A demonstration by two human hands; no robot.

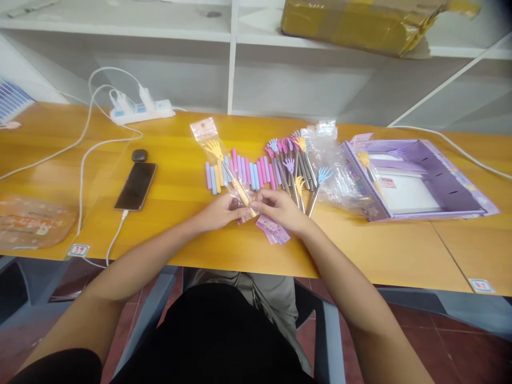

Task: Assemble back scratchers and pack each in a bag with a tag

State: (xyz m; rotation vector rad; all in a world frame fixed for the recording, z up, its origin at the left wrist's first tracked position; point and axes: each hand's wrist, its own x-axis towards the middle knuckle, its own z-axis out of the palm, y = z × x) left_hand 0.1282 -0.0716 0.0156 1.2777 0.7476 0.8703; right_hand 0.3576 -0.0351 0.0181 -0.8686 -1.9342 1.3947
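Observation:
Between my two hands lies a yellow back scratcher inside a clear plastic bag, its hand-shaped head pointing away from me. My left hand grips the bag's near end from the left. From the right, my right hand pinches the same end, by the handle's tip. Just beyond are several pastel handle tubes in a row. Metal rods with small coloured hand heads are heaped to their right. Small purple printed cards lie under my right hand.
Clear plastic bags lie beside a purple box holding bagged back scratchers. At left are a phone on a cable, a black earbud case, a power strip and an orange printed bag. A taped carton sits on the shelf.

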